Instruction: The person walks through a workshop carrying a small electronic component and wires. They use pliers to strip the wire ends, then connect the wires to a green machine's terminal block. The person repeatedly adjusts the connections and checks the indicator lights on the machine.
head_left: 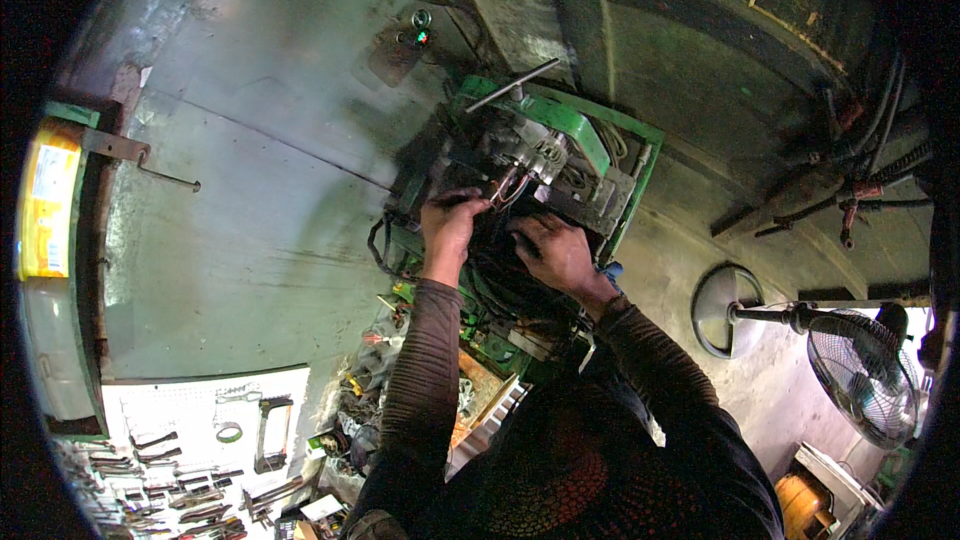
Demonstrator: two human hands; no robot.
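Left hand [448, 232]: at the middle of the machine's open side; your thumb and forefinger come together at the thin wires, but you can't tell from here whether they truly pinch them.
Right hand [556, 252]: lower and to the right, fingers curled over the dark cables [490, 275]; your fingertips are lost in shadow, so a grasp can't be confirmed.
Thin wires [511, 188]: looped beside your left fingertips, inside the green frame [622, 118], away from its right edge and just below the grey metal parts [540, 152].
Metal bar [512, 86]: set crosswise above the upper edge of the frame, apart from both your hands.
Wire risk: a sharp tug with your left hand could strain a thin strand or its joint.
Cable risk: the dark bundle could snag or shift if your right wrist presses on it.
Shadow risk: poor light between your hands could make you mistake one strand for another.
Skin risk: the metal edges close above your fingers could scrape your knuckles if you slip.
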